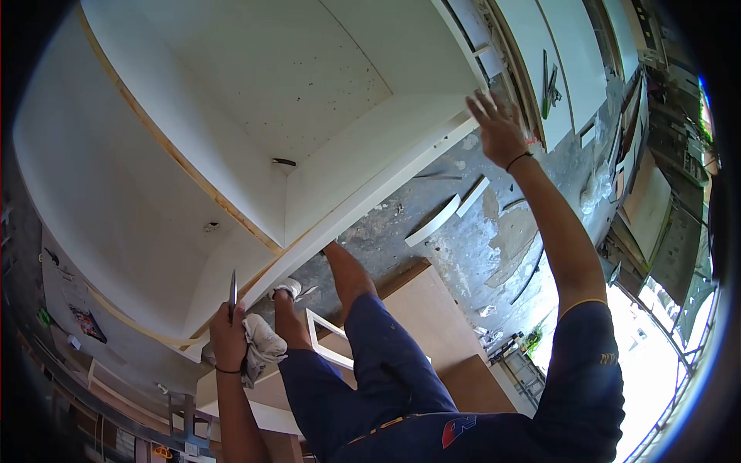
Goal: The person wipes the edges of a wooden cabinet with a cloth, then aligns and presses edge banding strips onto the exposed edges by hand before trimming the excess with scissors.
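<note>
A large white cabinet carcass (340, 201) with bare wooden edge strips fills the upper left. At its lower front edge, my left hand (228, 339) is closed around a thin pointed blade (233, 289) and a crumpled whitish cloth (263, 343). The blade points up, close to the cabinet edge. My right hand (498, 125) is spread with fingers apart beside the cabinet's right corner, holding nothing; its fingertips are slightly blurred. Whether it touches the corner I cannot tell. A small dark object (284, 162) lies inside the cabinet near a corner.
White panels (575, 62) bearing a green-handled tool (549, 96) are at the upper right. Curved white offcuts (434, 221) lie on the stained floor (471, 255). Wooden boxes (432, 309) and a white frame (328, 351) are around my legs.
</note>
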A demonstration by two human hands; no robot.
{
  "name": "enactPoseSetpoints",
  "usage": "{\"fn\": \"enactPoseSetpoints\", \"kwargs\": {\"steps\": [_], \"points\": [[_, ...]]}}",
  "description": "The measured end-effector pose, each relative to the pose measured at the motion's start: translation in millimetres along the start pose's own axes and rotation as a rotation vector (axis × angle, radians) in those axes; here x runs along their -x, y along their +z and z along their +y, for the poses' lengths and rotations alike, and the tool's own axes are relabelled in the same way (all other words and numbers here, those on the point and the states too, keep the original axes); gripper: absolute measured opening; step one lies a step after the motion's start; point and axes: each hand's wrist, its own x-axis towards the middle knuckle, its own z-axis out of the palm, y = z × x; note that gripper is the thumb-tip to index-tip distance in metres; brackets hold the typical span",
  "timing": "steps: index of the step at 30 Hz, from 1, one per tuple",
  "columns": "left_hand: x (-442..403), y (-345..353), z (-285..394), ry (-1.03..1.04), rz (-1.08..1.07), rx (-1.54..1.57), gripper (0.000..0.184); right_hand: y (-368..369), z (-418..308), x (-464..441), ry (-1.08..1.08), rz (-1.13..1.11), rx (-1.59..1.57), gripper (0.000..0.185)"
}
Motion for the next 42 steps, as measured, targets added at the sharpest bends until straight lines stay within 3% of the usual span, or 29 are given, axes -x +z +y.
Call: {"fn": "enactPoseSetpoints", "kwargs": {"steps": [1,5,6,9,10,14,25,29,31,32,33,36,42], "points": [[-1.7,1.2,-2.7,0.018,0.005,-0.004,0.037,1.8,11.3,-2.0,0.081,-0.020,-0.031,0.057],[-2.3,1.2,3.1,-0.006,-0.004,-0.027,0.038,6.9,-13.7,-3.1,0.029,0.083,-0.271,0.043],[-2.5,0.6,3.8,-0.010,-0.008,-0.040,0.039,3.7,-25.8,-4.8,0.001,0.201,-0.326,0.030],[-3.6,4.8,-1.2,0.016,0.032,-0.084,0.040,-14.8,-60.3,-9.4,-0.129,0.129,-0.495,0.021],[-4.9,5.6,-2.9,0.025,0.034,-0.081,0.040,-22.1,-74.6,-10.8,-0.201,0.225,-0.543,0.014],[-4.6,3.9,5.9,-0.029,0.028,-0.069,0.039,-34.2,-111.4,-11.2,-0.335,0.199,-0.613,0.013],[-8.6,7.9,-1.3,-0.028,0.034,-0.051,0.039,-33.0,-167.1,-9.8,-0.405,0.130,-0.642,0.009],[-9.0,6.9,-0.9,-0.059,0.020,-0.050,0.039,-36.2,-199.0,-2.4,-0.539,0.044,-0.637,0.020],[-9.7,6.0,-1.6,-0.062,0.020,-0.052,0.039,-31.2,-191.2,-3.1,-0.573,0.039,-0.487,0.023],[-9.6,5.2,0.2,-0.064,0.017,-0.043,0.039,-27.1,-173.2,-9.6,-0.507,-0.077,-0.426,0.024],[-9.3,4.5,1.2,-0.065,0.017,-0.032,0.039,-19.5,-155.4,-12.1,-0.378,-0.028,-0.425,0.026],[-10.7,7.9,-3.3,-0.048,0.038,-0.026,0.039,-29.9,-142.7,-13.5,-0.252,-0.069,-0.458,0.027],[-13.5,6.0,-1.3,-0.089,-0.004,-0.043,0.040,-54.6,-226.4,-10.0,-0.497,-0.165,-0.679,0.014]]}}
